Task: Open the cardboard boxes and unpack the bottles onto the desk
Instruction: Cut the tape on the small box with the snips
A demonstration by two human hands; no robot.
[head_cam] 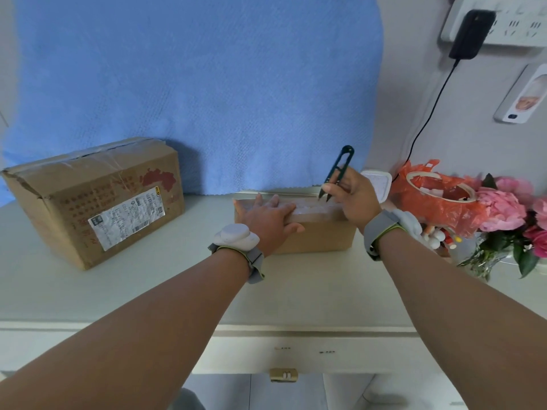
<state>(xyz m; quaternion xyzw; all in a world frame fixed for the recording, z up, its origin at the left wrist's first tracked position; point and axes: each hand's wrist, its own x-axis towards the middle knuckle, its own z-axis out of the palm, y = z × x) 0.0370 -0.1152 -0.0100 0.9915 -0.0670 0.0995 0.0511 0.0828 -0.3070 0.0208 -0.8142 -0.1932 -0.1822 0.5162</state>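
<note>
Left hand (268, 216) flat on the box (319, 236) at the desk (148, 279)'s back edge, right hand (353, 199) pinching snips (337, 170): a slip on the tape (310, 207) could nick fingers (275, 202).

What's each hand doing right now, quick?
Left hand: open, pressing flat on the small cardboard box.
Right hand: closed on the thread snips.

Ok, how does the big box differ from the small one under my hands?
The big box is larger, labelled, red-printed; the small box looks plain. The big box sits untouched; the left hand presses the small box, the right hand holds snips. Both are taped cardboard.
</note>
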